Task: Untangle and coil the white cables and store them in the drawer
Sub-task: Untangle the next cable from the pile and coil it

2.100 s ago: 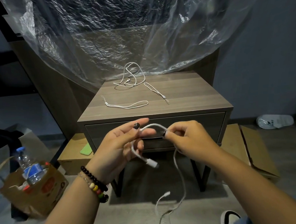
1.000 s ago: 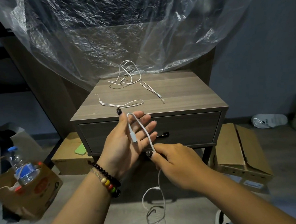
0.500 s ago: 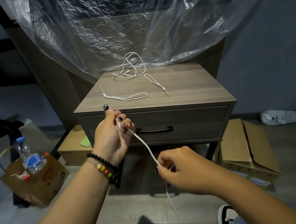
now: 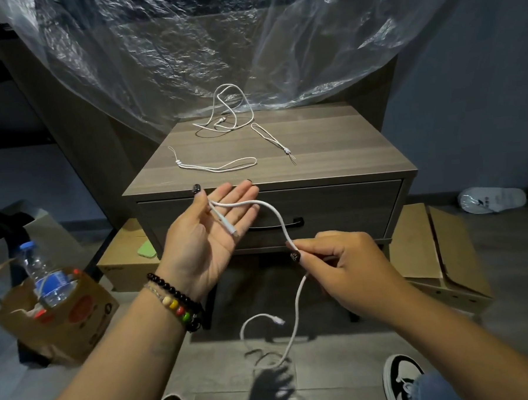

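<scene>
Left hand (image 4: 211,233) palm up, fingers flat, grip wide; white charging cable (image 4: 274,213) plug end draped across palm. Right hand (image 4: 339,264) lower right, pinch grip on cable. Slack hangs below right hand toward floor. Drawer (image 4: 342,208) closed behind.

Nightstand (image 4: 330,153) bearing three white cables (image 4: 218,166)

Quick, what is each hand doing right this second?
Left hand: open, palm up, one end of the white cable lying across its straight fingers.
Right hand: closed, pinching the same cable between fingertips.
</scene>
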Tool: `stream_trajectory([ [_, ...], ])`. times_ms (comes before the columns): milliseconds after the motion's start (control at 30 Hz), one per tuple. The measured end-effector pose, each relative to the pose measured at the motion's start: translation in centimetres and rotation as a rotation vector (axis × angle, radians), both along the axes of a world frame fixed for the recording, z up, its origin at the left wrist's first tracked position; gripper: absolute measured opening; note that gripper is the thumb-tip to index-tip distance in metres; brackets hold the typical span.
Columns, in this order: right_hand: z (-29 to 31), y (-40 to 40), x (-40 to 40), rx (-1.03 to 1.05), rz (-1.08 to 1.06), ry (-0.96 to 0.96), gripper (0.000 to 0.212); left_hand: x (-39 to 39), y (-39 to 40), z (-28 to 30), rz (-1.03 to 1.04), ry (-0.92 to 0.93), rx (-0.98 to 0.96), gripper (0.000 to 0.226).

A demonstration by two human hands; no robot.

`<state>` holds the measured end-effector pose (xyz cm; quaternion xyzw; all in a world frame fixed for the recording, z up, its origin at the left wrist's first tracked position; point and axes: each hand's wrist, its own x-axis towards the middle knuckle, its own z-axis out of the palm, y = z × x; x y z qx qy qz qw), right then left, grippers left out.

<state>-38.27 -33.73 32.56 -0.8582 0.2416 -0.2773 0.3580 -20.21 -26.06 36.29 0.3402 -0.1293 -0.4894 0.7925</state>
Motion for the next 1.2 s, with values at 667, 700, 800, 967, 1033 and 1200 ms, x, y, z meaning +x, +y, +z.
stream_trajectory([
  [667,-0.2,1.0,0.6,-0.134,0.123,0.244,0.025,-1.1,-0.1,-0.5,0.033,-0.166,0.024,0.017],
  [700,-0.1,1.0,0.6,-0.106,0.12,0.249,0.025,-1.0,-0.2,-0.5,0.048,-0.189,0.038,0.018],
  [800,-0.1,0.9,0.6,-0.019,0.121,0.295,0.021,-0.7,-0.3,-0.7,0.048,-0.259,0.048,0.023],
  [967,-0.1,0.2,0.2,0.045,0.158,0.414,0.017,-0.4,-0.5,-0.5,0.107,-0.241,0.011,0.028],
  [1033,0.0,-0.1,0.2,0.12,0.159,0.375,0.017,-0.2,-0.5,-0.3,0.114,-0.219,0.0,0.027],
  [1200,1.4,-1.0,-0.1,0.712,0.117,-0.008,0.01,1.2,0.1,0.3,0.062,-0.145,-0.015,0.025],
])
